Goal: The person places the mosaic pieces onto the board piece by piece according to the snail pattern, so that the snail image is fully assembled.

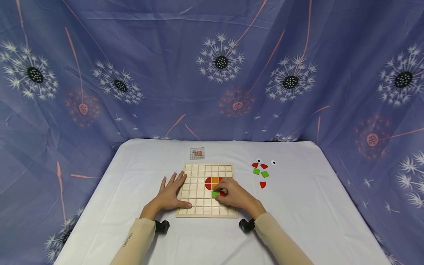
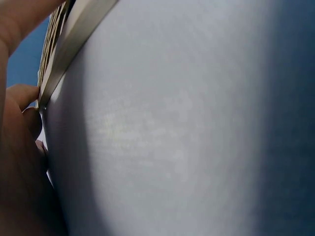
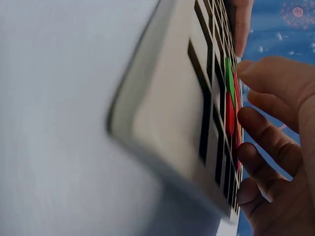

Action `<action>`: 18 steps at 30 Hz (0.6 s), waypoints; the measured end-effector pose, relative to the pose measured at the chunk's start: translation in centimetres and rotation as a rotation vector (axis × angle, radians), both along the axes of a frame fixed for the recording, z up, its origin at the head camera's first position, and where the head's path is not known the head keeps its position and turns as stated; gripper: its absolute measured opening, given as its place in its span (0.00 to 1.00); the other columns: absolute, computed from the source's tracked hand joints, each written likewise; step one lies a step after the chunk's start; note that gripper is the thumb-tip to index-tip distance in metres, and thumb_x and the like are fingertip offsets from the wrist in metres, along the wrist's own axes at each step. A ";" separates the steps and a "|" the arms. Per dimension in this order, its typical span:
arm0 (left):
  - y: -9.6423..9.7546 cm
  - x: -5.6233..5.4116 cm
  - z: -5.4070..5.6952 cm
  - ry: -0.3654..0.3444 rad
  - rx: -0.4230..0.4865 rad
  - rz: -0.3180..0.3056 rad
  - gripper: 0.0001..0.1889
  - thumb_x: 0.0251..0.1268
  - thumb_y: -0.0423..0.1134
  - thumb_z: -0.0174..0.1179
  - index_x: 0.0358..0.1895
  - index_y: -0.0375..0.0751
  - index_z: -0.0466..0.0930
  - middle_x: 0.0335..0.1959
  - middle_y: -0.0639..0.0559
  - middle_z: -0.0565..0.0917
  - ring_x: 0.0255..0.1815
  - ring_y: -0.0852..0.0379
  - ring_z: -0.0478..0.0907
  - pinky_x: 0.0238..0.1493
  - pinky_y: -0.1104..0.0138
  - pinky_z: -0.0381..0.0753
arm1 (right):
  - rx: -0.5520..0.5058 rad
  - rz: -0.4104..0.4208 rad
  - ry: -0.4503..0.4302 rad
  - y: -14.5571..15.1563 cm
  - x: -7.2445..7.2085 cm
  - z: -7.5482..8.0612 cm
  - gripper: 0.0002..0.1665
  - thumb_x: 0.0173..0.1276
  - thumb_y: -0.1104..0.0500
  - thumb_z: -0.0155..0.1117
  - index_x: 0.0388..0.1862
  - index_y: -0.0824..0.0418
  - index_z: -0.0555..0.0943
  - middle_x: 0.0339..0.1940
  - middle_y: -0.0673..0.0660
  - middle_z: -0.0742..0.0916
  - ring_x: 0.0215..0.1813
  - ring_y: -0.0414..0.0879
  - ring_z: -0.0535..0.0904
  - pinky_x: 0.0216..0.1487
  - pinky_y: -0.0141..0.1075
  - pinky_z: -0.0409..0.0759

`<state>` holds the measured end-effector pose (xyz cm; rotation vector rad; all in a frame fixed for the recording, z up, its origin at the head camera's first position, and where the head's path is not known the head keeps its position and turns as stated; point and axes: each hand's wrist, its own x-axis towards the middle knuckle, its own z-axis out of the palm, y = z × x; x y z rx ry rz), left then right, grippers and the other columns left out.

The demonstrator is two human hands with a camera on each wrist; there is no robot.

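Observation:
A pale wooden grid board [image 1: 196,201] lies on the table. My left hand [image 1: 169,195] rests with spread fingers along its left edge, thumb over the lower left cells; the left wrist view shows its fingers [image 2: 23,96] at the board's side. With thumb and forefinger my right hand [image 1: 234,194] pinches a green square tile [image 1: 215,194] at a cell right of the middle. Above that tile sit a red rounded tile [image 1: 208,183] and an orange tile [image 1: 215,180]. More red shows beside and under the right hand, which partly hides it.
Right of the board lie loose pieces: red quarter-rounds [image 1: 262,184], green squares [image 1: 265,173] and white discs with dark dots [image 1: 273,162]. A small pattern card [image 1: 197,153] lies behind the board. The white tablecloth [image 1: 298,221] reaches a patterned blue curtain [image 1: 165,92].

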<state>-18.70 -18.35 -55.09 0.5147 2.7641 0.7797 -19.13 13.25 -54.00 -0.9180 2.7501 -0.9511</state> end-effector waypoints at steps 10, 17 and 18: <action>0.1 0.0 0.1 0.000 0.000 0.009 0.69 0.42 0.69 0.77 0.84 0.43 0.48 0.86 0.45 0.46 0.86 0.36 0.38 0.80 0.35 0.27 | -0.021 -0.174 -0.013 4.7 -1.3 -0.1 0.22 0.63 0.53 0.77 0.55 0.55 0.88 0.50 0.50 0.87 0.57 0.47 0.77 0.61 0.49 0.79; 0.1 0.0 0.2 0.005 -0.001 0.004 0.69 0.42 0.69 0.77 0.84 0.42 0.49 0.86 0.44 0.47 0.86 0.35 0.39 0.79 0.34 0.27 | -0.001 -0.269 0.078 8.7 -2.8 -0.4 0.24 0.61 0.55 0.79 0.56 0.60 0.87 0.51 0.57 0.88 0.60 0.58 0.78 0.66 0.59 0.74; 0.1 0.0 0.1 0.005 0.000 0.004 0.69 0.41 0.69 0.77 0.84 0.42 0.49 0.86 0.44 0.47 0.86 0.35 0.39 0.79 0.34 0.27 | 0.001 -0.284 0.095 9.2 -3.0 -0.3 0.24 0.61 0.55 0.79 0.56 0.60 0.87 0.53 0.58 0.88 0.62 0.61 0.77 0.67 0.61 0.72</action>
